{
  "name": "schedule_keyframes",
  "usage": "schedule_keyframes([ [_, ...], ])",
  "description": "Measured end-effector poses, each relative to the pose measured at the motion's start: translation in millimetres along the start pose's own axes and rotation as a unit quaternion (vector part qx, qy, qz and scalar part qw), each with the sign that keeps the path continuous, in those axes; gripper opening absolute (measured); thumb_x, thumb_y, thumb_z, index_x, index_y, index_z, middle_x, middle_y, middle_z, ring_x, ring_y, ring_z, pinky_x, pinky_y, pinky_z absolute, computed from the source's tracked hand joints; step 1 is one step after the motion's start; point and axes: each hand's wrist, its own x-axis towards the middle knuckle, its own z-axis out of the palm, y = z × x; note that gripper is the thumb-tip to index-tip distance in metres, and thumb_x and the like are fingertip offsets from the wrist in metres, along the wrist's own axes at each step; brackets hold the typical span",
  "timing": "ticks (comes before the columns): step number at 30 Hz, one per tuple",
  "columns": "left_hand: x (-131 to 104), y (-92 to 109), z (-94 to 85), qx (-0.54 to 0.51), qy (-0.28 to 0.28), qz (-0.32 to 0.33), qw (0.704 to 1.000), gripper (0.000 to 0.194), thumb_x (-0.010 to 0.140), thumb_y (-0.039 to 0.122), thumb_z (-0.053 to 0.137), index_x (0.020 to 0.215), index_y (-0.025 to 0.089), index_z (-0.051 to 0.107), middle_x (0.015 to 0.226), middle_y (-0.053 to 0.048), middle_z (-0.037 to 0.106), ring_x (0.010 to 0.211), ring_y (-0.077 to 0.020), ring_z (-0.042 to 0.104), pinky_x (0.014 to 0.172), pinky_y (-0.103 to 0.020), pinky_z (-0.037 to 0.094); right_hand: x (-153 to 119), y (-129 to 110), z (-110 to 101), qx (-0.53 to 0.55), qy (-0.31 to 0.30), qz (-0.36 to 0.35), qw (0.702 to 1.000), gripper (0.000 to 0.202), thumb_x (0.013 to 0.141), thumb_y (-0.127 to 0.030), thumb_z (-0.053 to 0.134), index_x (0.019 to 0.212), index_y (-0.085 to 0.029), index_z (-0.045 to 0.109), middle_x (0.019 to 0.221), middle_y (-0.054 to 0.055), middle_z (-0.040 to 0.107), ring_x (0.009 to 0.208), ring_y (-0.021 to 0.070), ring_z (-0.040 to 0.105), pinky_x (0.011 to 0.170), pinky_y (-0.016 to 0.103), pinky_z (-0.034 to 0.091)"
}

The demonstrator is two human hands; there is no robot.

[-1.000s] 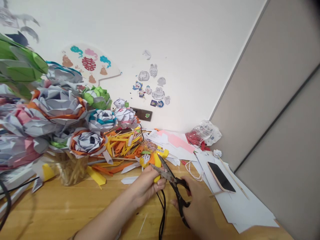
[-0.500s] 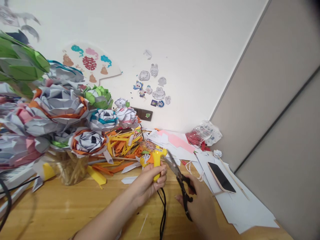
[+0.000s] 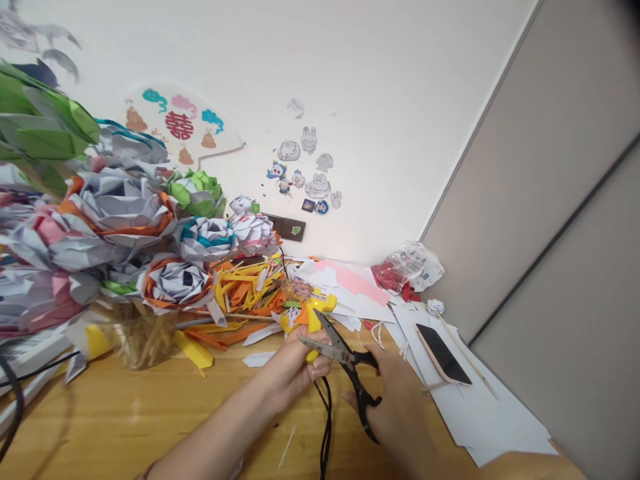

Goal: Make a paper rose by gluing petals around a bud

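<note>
My left hand is wrapped round the handle of a yellow glue gun, whose black cable runs down from below the hand. In my right hand are black-handled scissors, fingers in the loops. Their blades are spread apart and point left, across the glue gun's handle and close to my left fingers. Whether the blades touch the gun or the hand cannot be told. A small clear plastic wrapping lies just behind the gun.
Folded paper flowers crowd the left, some above a clear cup. Orange and yellow paper strips lie behind my left hand. At the right are white sheets, a phone, a thin stick and a plastic bag.
The scissors have opened wider, and their blades have swung left and down over the glue gun's handle. My right hand has shifted slightly left. My left hand still holds the gun.
</note>
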Motion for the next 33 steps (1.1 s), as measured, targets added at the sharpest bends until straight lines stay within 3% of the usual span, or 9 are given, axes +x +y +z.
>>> schedule_keyframes([
  [5,1,-4,-1.2,0.025,0.000,0.024,0.999,0.023,0.062,0.019,0.064,0.056,0.018,0.042,0.042,0.009,0.037,0.036,-0.0018,0.028,0.040,-0.018,0.017,2,-1,0,-0.030,0.019,-0.011,0.999,0.056,0.067,-0.041,0.067,0.113,-0.016,0.049,0.095,0.013,0.063,0.086,0.0304,0.061,0.069,0.042,0.052],
  [16,1,-1,2.6,0.010,0.033,0.040,0.999,0.021,0.053,0.010,0.061,0.058,0.017,0.042,0.042,0.010,0.041,0.034,-0.0003,0.029,0.039,-0.017,0.017,9,-6,-4,-0.031,0.057,-0.046,0.997,0.046,0.075,-0.054,0.058,0.101,-0.016,0.054,0.079,0.009,0.066,0.067,0.0228,0.063,0.056,0.033,0.051],
  [27,2,0,-1.7,-0.017,0.001,0.025,1.000,0.026,0.057,0.011,0.066,0.056,0.017,0.041,0.041,0.010,0.039,0.034,0.0007,0.030,0.037,-0.014,0.017,9,-7,-5,-0.073,0.061,-0.050,0.994,0.037,0.078,-0.055,0.054,0.083,-0.018,0.063,0.061,0.003,0.066,0.047,0.0168,0.058,0.044,0.025,0.043],
  [29,2,1,-2.8,-0.023,-0.005,0.021,1.000,0.027,0.058,0.011,0.067,0.057,0.016,0.041,0.043,0.009,0.041,0.034,0.0007,0.031,0.037,-0.014,0.018,10,-5,-6,-0.062,0.047,-0.022,0.997,0.035,0.077,-0.052,0.055,0.083,-0.019,0.064,0.061,0.002,0.066,0.047,0.0166,0.059,0.045,0.025,0.044],
  [33,2,3,-3.1,-0.049,0.008,0.029,0.998,0.023,0.064,0.016,0.070,0.070,0.015,0.048,0.052,0.007,0.048,0.037,-0.0001,0.034,0.037,-0.013,0.020,12,2,-14,-0.027,0.003,0.116,0.993,0.031,0.074,-0.044,0.058,0.096,-0.022,0.062,0.068,0.000,0.067,0.054,0.0166,0.061,0.050,0.025,0.048],
])
